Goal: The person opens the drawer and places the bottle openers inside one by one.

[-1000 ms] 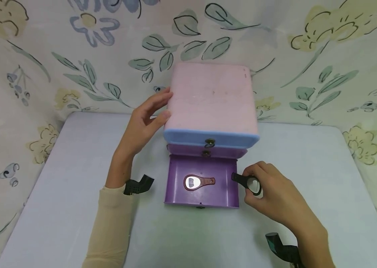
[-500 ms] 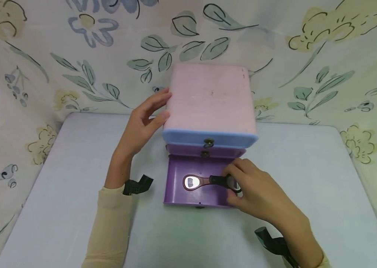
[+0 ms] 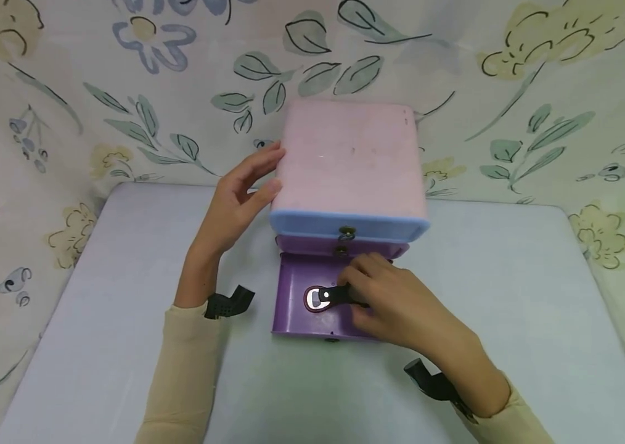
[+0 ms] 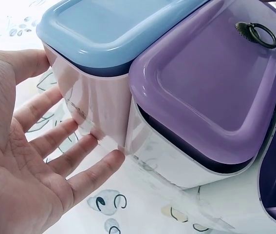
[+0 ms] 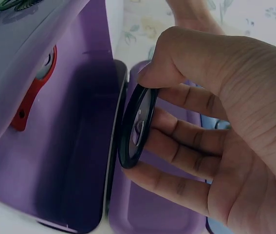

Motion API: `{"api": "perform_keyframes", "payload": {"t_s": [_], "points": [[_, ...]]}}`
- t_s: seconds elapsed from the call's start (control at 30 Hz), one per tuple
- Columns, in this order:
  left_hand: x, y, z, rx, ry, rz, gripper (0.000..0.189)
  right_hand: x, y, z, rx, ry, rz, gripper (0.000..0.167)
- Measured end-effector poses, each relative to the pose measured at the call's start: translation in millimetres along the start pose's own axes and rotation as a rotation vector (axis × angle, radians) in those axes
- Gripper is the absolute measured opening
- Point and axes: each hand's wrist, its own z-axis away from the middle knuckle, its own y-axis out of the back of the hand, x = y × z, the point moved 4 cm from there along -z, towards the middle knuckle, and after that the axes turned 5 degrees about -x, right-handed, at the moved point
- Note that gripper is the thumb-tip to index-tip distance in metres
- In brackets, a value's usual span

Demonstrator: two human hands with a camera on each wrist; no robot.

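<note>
My left hand (image 3: 229, 209) rests its thumb and fingertips against the left side of a pink mini drawer cabinet (image 3: 351, 160); in the left wrist view its fingers are spread along the wall. Over the pulled-out purple drawer (image 3: 292, 320), my right hand (image 3: 401, 302) pinches a black bottle opener (image 3: 337, 295) by its head between thumb and fingers, handle pointing left. A reddish-brown bottle opener (image 3: 312, 301) with a silver plate lies in the drawer, its handle hidden behind the black one and my hand. That same red opener (image 5: 30, 100) appears at left in the right wrist view.
Above the open drawer are a closed purple drawer front (image 4: 201, 87) and a blue one (image 3: 301, 225), each with a ring pull. The cabinet stands on a white table (image 3: 512, 277) against a floral cloth (image 3: 457, 37).
My right hand has moved left, carrying the black bottle opener from beside the drawer's right edge to over the drawer and the red opener. My left hand has stayed on the cabinet.
</note>
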Motion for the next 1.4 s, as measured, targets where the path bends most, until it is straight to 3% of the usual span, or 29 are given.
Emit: {"api": "perform_keyframes", "payload": {"t_s": [0.2,0.73,0.97,1.4], "points": [[-0.1,0.3,-1.0,-0.002,0.007,0.001,0.049,-3.5,-2.4,-10.7,-0.032,0.021,0.018,0.033],[-1.1,0.4,2.7,-0.003,-0.004,0.017,0.048,-16.8,-10.1,-24.7,-0.023,0.069,0.055,0.027],[-1.5,-1.0,-0.1,-0.004,-0.022,-0.012,0.049,-17.9,-8.7,-20.5,-0.027,0.054,-0.003,0.027],[3.5,-3.0,-0.8,0.032,-0.078,-0.067,0.052,-23.9,-6.4,-5.0,0.04,0.058,-0.06,0.025]]}}
